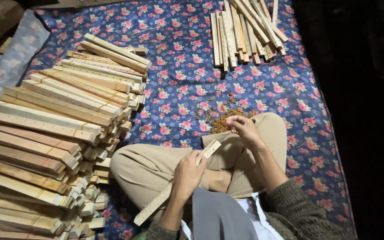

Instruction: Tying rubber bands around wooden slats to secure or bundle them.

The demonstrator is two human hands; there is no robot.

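Observation:
I sit cross-legged in beige trousers on a blue cloth [187, 66] with pink flowers. My left hand [187, 173] grips a pale wooden slat [174, 184] with a row of small holes, held slanting over my lap. My right hand [243, 129] hovers above my knee with its fingertips pinched together; whether they hold anything small is too fine to see. Just beyond that hand lies a small heap of brown shavings [223, 120] on the cloth.
A big stack of similar holed slats [54, 133] fills the left side. Another bundle of slats [245, 31] lies at the far top. A grey plastic sheet [16, 53] sits at the upper left. The right edge is dark.

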